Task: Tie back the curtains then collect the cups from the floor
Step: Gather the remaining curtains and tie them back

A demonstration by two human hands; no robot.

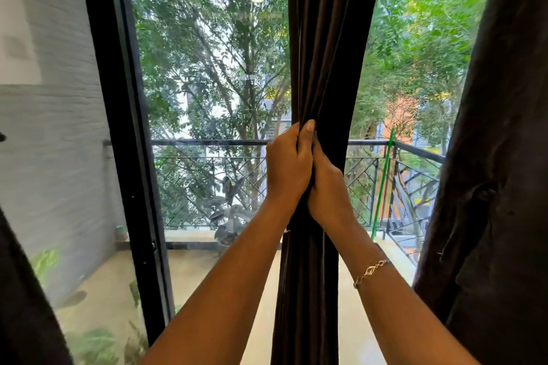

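A dark brown curtain (323,38) hangs gathered into a narrow bundle in the middle of the window. My left hand (287,163) grips the bundle from the left, thumb up against the folds. My right hand (327,187) grips it from the right, just below and pressed against the left hand. A gold bracelet sits on my right wrist. A second dark curtain (498,157) hangs loose along the right edge. No cups are in view.
A black sliding door frame (127,127) stands at the left, next to a grey wall. Behind the glass lie a balcony floor (201,270), a black metal railing (213,142), a potted plant (228,216) and a green pole (382,187). Dark fabric fills the bottom left corner.
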